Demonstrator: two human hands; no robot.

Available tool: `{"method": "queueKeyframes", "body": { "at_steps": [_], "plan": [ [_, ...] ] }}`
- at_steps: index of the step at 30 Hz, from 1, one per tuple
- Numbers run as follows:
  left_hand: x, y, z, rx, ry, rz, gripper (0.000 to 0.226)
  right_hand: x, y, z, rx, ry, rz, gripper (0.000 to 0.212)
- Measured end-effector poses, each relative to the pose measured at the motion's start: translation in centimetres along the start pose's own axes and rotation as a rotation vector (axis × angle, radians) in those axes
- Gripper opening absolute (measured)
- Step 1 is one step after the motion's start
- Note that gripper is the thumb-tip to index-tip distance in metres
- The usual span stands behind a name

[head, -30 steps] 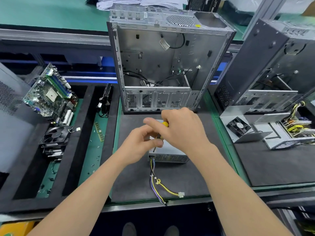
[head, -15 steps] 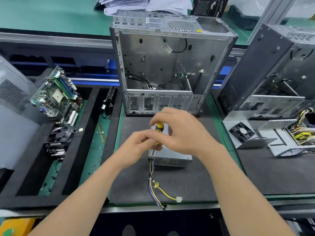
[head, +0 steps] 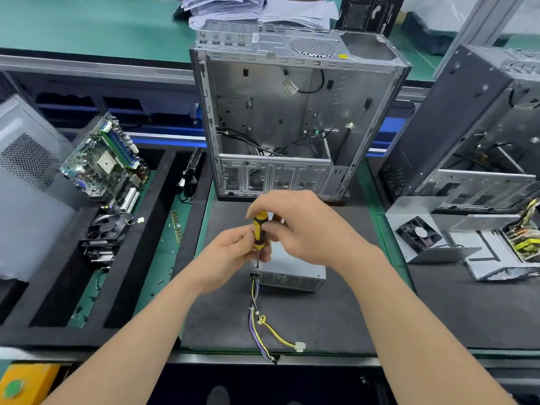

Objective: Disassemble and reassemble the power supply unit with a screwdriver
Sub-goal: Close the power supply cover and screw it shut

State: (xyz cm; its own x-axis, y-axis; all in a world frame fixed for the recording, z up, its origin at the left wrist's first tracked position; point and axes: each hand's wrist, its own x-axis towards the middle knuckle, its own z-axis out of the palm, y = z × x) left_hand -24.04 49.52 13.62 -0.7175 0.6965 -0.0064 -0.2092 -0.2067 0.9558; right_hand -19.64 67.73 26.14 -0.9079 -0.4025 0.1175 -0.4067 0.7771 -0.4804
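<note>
Centrally, the power supply unit (head: 292, 277) lies flat on a black mat (head: 321, 323) on the table (head: 380, 226), a grey metal box whose perforated side faces the viewer. A screwdriver (head: 259, 229) with a yellow-and-black handle stands almost upright over the box's top, its dark shaft coming down at the near left corner. The left hand (head: 230, 258) comes in from 7 o'clock and pinches the lower part of the handle with curled fingertips. The right hand (head: 306, 229) comes in from 5 o'clock and covers much of the box, its fingers wrapped round the upper part of the handle.

From the left end of the box a cable bundle (head: 254, 314) of yellow, purple and black wires runs toward 6 o'clock to the mat's near edge, and one yellow branch ends in a white connector (head: 299, 346).

At 12 o'clock from the box an open computer case (head: 292, 118) stands upright, with loose black cables in its lower part. A stack of papers (head: 251, 10) lies beyond it. At 10 o'clock a motherboard (head: 108, 162) leans tilted in a black foam tray (head: 137, 273), with a black cooling fan (head: 103, 229) just below it. At 2 o'clock a second case (head: 467, 121) stands tilted, and at 3 o'clock lies an opened metal housing with a fan (head: 420, 233) in it.
</note>
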Motion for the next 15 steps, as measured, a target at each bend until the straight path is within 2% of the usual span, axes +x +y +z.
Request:
{"method": "queueKeyframes", "body": {
  "at_steps": [5, 11, 15],
  "plan": [
    [0.2, -0.3, 0.2, -0.062, -0.012, 0.051, 0.042, 0.8, -0.1, 0.4, -0.077, 0.065, 0.141, 0.013],
    [0.2, -0.2, 0.8, 0.060, 0.033, 0.047, 0.045, 0.7, -0.2, 0.2, -0.082, 0.097, 0.181, 0.014],
    [-0.9, 0.9, -0.9, 0.156, 0.179, 0.054, 0.032, 0.2, -0.4, 0.3, -0.032, 0.060, 0.201, 0.016]
  ]
}}
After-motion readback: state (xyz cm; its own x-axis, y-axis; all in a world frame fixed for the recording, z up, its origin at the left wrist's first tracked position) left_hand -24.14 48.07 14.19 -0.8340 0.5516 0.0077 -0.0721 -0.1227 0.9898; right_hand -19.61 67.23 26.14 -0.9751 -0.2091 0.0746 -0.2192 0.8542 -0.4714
